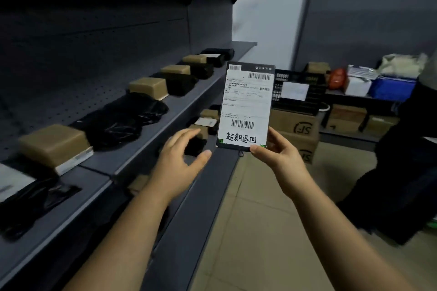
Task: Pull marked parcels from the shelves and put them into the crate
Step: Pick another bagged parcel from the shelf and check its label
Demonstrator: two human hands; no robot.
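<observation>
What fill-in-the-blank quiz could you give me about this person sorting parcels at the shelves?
1. The hand pinching the flat parcel by its lower corner is the person's ____ one.
2. The left hand, fingers spread beside the parcel, holds ____.
3. On the shelf, brown boxes alternate with crumpled bags coloured ____.
4. The crate behind the parcel bears a sheet of paper coloured ____.

Missing words: right; nothing; black; white.
</observation>
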